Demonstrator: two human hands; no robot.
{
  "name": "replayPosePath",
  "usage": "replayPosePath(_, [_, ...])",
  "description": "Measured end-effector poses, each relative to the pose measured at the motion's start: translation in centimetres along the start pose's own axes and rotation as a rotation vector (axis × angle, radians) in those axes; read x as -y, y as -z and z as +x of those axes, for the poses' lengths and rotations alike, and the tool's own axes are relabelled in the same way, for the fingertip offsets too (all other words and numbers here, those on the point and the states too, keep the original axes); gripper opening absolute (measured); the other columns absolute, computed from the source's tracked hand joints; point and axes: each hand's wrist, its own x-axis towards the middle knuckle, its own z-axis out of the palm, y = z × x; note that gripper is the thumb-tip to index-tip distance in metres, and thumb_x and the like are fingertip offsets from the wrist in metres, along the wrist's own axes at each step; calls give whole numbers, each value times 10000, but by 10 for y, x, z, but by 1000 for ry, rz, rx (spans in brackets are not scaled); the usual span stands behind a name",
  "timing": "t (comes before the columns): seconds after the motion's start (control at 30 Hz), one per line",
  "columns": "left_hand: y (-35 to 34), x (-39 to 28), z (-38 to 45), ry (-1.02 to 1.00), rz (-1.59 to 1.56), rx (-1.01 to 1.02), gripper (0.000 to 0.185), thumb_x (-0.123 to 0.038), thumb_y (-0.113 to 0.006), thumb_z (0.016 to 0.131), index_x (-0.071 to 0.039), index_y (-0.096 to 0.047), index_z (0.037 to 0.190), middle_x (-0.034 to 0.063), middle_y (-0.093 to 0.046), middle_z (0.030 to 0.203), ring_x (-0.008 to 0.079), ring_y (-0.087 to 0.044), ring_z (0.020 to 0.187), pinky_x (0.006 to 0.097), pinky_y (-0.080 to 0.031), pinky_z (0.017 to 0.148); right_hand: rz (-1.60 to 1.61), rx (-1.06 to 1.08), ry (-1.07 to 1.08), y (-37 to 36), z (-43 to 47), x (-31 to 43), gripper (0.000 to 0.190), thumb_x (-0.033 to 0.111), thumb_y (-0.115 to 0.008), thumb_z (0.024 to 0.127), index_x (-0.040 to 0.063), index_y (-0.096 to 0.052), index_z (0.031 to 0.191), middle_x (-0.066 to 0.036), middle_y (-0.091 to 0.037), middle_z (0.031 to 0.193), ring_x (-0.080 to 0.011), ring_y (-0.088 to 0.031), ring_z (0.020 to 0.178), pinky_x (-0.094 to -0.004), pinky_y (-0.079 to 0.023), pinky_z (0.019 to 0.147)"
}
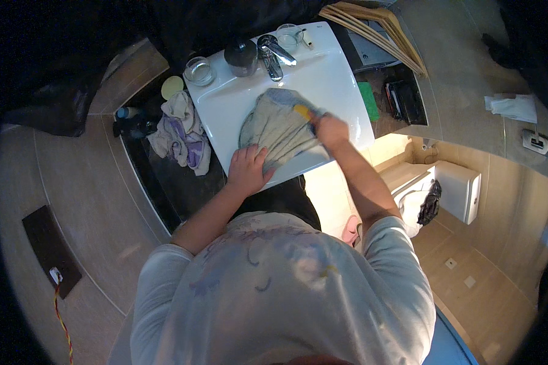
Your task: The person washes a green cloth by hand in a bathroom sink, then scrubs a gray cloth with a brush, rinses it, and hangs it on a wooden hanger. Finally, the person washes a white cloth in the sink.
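A wet, grey-beige cloth (274,125) lies spread and wrinkled in the white washbasin (342,91). Its near edge reaches the front rim. There my left hand (249,169) holds it down, fingertips on the fabric and thumb at the rim. My right hand (331,132) is closed around a yellow object (302,111) over the right part of the cloth. Motion blurs that object, and most of it is hidden in my fist; I cannot tell whether it is a brush or a bar of soap. Behind the cloth stands the chrome faucet (270,57).
Glass cups (200,72) (289,37) and a dark jar (241,58) stand on the basin's back ledge. White and purple towels (185,132) lie left on the dark counter (173,175). A green sponge (368,101) and wooden hangers (374,34) are at right. A toilet (456,187) stands lower right.
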Motion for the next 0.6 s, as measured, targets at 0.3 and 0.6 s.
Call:
replayPosePath(0.3, [-4, 13, -3, -64, -138, 27, 359, -312, -736, 817, -65, -715, 1077, 100, -591, 1026, 320, -563, 973, 471, -445, 877, 39, 89, 272, -21, -36, 67, 426, 228, -466, 969, 274, -568, 1379, -169, -667, 995, -350, -700, 862, -456, -573, 714])
replayPosePath(0.6, [-5, 10, -3, -123, -158, -124, 250, -213, -703, 790, -68, -700, 993, 123, -586, 967, 326, -584, 981, 476, -460, 885, 81, -35, 434, 17, -26, 82, 505, 130, -475, 919, 287, -551, 1393, -156, -657, 1011, -341, -704, 806, -470, -569, 656])
